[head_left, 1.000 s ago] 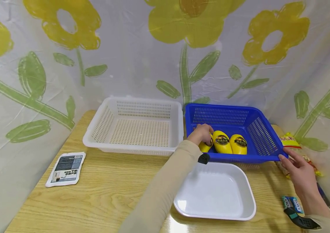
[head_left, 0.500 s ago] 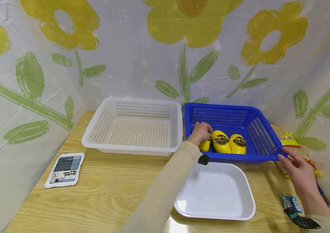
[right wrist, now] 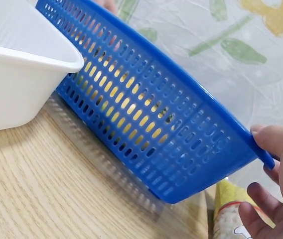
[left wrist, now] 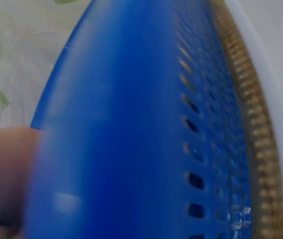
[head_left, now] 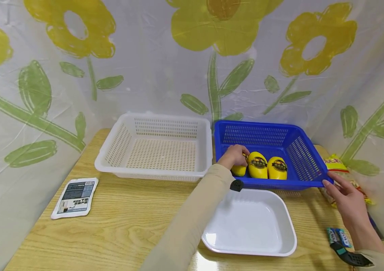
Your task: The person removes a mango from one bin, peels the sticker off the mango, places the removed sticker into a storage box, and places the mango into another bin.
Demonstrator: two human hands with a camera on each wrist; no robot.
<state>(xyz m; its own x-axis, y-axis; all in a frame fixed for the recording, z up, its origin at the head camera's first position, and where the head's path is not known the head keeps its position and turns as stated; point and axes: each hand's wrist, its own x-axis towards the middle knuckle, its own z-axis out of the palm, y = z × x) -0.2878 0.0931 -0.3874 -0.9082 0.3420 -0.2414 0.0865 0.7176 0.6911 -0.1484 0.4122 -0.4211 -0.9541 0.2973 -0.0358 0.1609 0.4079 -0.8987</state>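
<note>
My left hand (head_left: 235, 155) reaches into the left end of the blue basket (head_left: 266, 183). It grips the leftmost yellow mango (head_left: 239, 171), partly hidden under the fingers. Beside it stand a middle mango (head_left: 258, 168) and a right mango (head_left: 277, 168), both with black labels, along the basket's front wall. My right hand (head_left: 351, 201) holds the basket's front right corner, its thumb (right wrist: 271, 134) on the rim and the fingers below it. In the left wrist view, the basket's rim and slotted wall (left wrist: 131, 124) cover most of the work.
A white tray (head_left: 288, 241) stands in front of the blue basket, close to its wall. To the left is a white basket (head_left: 158, 173). A printed packet (head_left: 75, 198) lies at the far left. A yellow snack bag (head_left: 335, 163) and small blue-green packets (head_left: 339, 237) are at the right.
My left hand has shifted slightly at the leftmost mango, which has turned a little. The middle mango now stands straighter. My right hand stays on the basket corner.
</note>
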